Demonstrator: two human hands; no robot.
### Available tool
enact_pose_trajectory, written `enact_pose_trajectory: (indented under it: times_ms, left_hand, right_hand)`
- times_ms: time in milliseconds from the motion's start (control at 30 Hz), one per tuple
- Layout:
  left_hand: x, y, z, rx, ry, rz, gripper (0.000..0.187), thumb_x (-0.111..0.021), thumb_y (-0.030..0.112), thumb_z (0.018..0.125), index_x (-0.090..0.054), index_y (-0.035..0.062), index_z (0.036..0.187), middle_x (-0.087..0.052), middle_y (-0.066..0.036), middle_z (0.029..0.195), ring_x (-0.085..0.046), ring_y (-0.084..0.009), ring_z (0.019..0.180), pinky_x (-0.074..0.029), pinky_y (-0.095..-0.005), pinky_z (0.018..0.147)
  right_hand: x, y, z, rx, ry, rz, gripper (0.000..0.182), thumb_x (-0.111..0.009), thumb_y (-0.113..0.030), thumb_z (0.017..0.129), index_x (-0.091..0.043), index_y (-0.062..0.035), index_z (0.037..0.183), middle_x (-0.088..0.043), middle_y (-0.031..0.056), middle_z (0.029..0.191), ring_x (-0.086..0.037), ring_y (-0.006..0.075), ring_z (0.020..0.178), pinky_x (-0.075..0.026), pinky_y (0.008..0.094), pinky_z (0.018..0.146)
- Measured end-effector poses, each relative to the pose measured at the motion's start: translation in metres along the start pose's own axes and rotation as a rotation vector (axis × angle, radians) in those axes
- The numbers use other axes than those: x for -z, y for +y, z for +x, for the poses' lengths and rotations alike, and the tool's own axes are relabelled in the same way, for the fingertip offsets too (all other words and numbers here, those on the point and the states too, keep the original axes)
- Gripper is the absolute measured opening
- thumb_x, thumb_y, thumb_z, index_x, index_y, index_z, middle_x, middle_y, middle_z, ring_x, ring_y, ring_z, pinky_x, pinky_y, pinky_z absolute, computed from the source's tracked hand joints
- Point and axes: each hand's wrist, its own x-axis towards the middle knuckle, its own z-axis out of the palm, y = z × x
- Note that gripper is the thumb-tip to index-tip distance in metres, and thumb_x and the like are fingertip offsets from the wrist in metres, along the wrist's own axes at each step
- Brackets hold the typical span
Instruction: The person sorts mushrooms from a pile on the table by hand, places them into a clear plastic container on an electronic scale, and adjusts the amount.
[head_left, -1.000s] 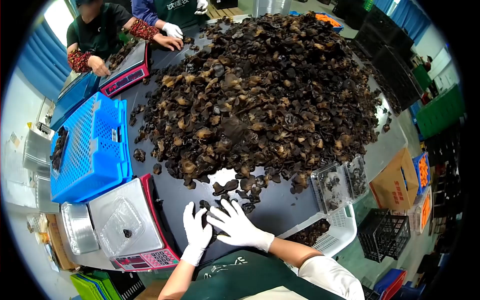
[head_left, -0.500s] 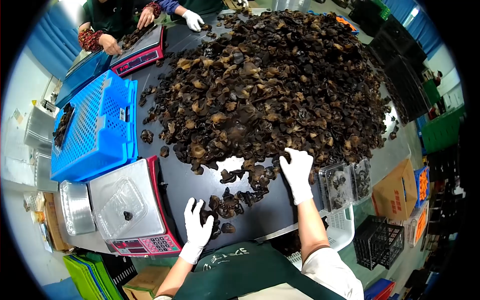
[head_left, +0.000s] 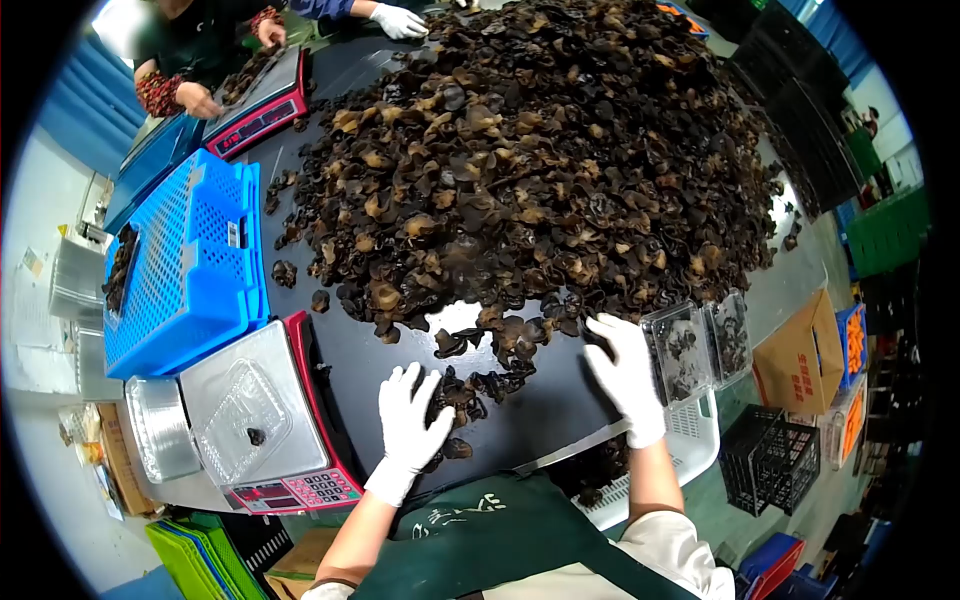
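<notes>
My left hand (head_left: 408, 425), in a white glove, has its fingers spread over the dark table (head_left: 520, 440). It is at the left side of a small cluster of wood ear mushrooms (head_left: 470, 396); whether it touches them is hard to tell. My right hand (head_left: 626, 385), also gloved in white, is open at the near right edge of the large wood ear heap (head_left: 540, 180), with nothing seen in it. Just right of that hand are clear plastic boxes (head_left: 682, 352) with mushrooms in them. On the left scale (head_left: 250, 400) lies a clear tray (head_left: 245, 425) with one small dark piece.
A blue crate (head_left: 185, 260) and a stack of clear trays (head_left: 160, 425) stand at left. Beyond them, a co-worker's hand (head_left: 198, 100) is by another scale (head_left: 262, 125); a gloved hand (head_left: 400, 22) is farther back. A white basket (head_left: 690, 450) is below the table edge.
My right hand has drawn back from the heap towards me and to the right, its fingers straighter. The left hand has shifted slightly up and right. The whole view has tilted a little.
</notes>
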Motion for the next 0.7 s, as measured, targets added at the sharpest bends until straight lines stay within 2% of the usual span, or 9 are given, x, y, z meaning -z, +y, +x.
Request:
enact_pose_trajectory:
  times_ms: [67,100,133,267,367,433,500,600,700]
  left_hand:
    - [-0.004,0.008,0.004,0.002,-0.134,0.056,0.064,-0.071,0.033,0.073,-0.054,0.0151,0.132,-0.037,-0.021,0.145,-0.030,-0.0447,0.134,-0.019,-0.0571,0.111]
    - [-0.006,0.010,0.004,-0.010,-0.174,0.084,0.066,-0.070,0.035,0.073,-0.053,0.0164,0.133,-0.034,-0.022,0.146,-0.028,-0.0458,0.135,-0.018,-0.0587,0.111]
    - [-0.006,0.006,0.002,-0.006,-0.176,0.051,0.065,-0.070,0.036,0.072,-0.054,0.0168,0.132,-0.033,-0.023,0.146,-0.026,-0.0469,0.135,-0.018,-0.0600,0.110]
    - [0.006,-0.012,-0.011,-0.003,-0.106,0.049,0.045,-0.067,0.019,0.064,-0.060,0.0136,0.108,-0.037,-0.024,0.142,-0.030,-0.0487,0.132,-0.020,-0.0629,0.108]
    - [0.013,-0.029,-0.031,0.101,-0.095,-0.108,0.040,-0.067,0.014,0.064,-0.061,0.0113,0.103,-0.038,-0.024,0.141,-0.031,-0.0474,0.133,-0.023,-0.0555,0.110]
    - [0.018,-0.032,-0.038,0.110,-0.093,-0.144,0.040,-0.067,0.011,0.063,-0.061,0.0098,0.102,-0.037,-0.023,0.142,-0.032,-0.0440,0.133,-0.027,-0.0500,0.111]
    - [0.017,-0.033,-0.041,0.198,-0.103,-0.385,0.043,-0.068,0.008,0.062,-0.060,0.0089,0.104,-0.036,-0.022,0.143,-0.034,-0.0409,0.133,-0.030,-0.0469,0.110]
    - [0.014,-0.028,-0.035,0.179,-0.056,-0.401,0.047,-0.069,0.004,0.063,-0.058,0.0079,0.109,-0.035,-0.022,0.144,-0.037,-0.0384,0.132,-0.032,-0.0437,0.109]
    - [0.014,-0.023,-0.023,0.198,0.006,-0.386,0.048,-0.068,0.003,0.068,-0.057,0.0075,0.115,-0.036,-0.021,0.143,-0.039,-0.0368,0.130,-0.033,-0.0427,0.109]
  right_hand:
    - [-0.034,-0.019,-0.001,0.075,-0.027,-0.274,0.054,-0.069,-0.030,0.073,-0.058,-0.0120,0.122,-0.052,0.0134,0.129,-0.044,0.0381,0.120,-0.034,0.0502,0.100]
    - [-0.030,-0.051,0.013,0.009,-0.266,-0.248,0.055,-0.069,-0.031,0.069,-0.057,-0.0118,0.119,-0.050,0.0134,0.126,-0.043,0.0376,0.116,-0.034,0.0501,0.095]
    - [-0.044,-0.060,0.007,0.182,-0.177,-0.240,0.052,-0.068,-0.032,0.067,-0.057,-0.0110,0.113,-0.050,0.0130,0.116,-0.044,0.0364,0.106,-0.035,0.0492,0.087]
    - [-0.081,-0.088,-0.047,0.500,-0.501,-0.022,0.060,-0.069,-0.034,0.073,-0.054,-0.0117,0.127,-0.046,0.0136,0.136,-0.038,0.0421,0.126,-0.029,0.0577,0.104]
    - [-0.093,-0.086,-0.077,0.664,-0.406,0.213,0.054,-0.072,-0.036,0.072,-0.061,-0.0127,0.120,-0.051,0.0116,0.133,-0.041,0.0363,0.130,-0.030,0.0577,0.107]
    - [-0.066,-0.094,-0.035,0.532,-0.589,0.290,0.033,-0.065,-0.023,0.077,-0.065,-0.0090,0.107,-0.057,0.0132,0.117,-0.050,0.0330,0.113,-0.041,0.0485,0.093]
    - [-0.068,-0.074,-0.008,0.316,-0.389,0.370,0.035,-0.064,-0.019,0.076,-0.062,-0.0064,0.109,-0.055,0.0145,0.114,-0.050,0.0341,0.106,-0.040,0.0470,0.089]
    - [-0.089,-0.061,0.011,0.150,0.075,-0.136,0.050,-0.064,-0.021,0.075,-0.053,-0.0028,0.121,-0.048,0.0214,0.128,-0.043,0.0392,0.118,-0.034,0.0486,0.099]
    - [-0.088,-0.075,-0.008,0.242,-0.189,-0.213,0.056,-0.064,-0.029,0.076,-0.052,-0.0013,0.122,-0.048,0.0232,0.128,-0.044,0.0376,0.117,-0.032,0.0497,0.100]
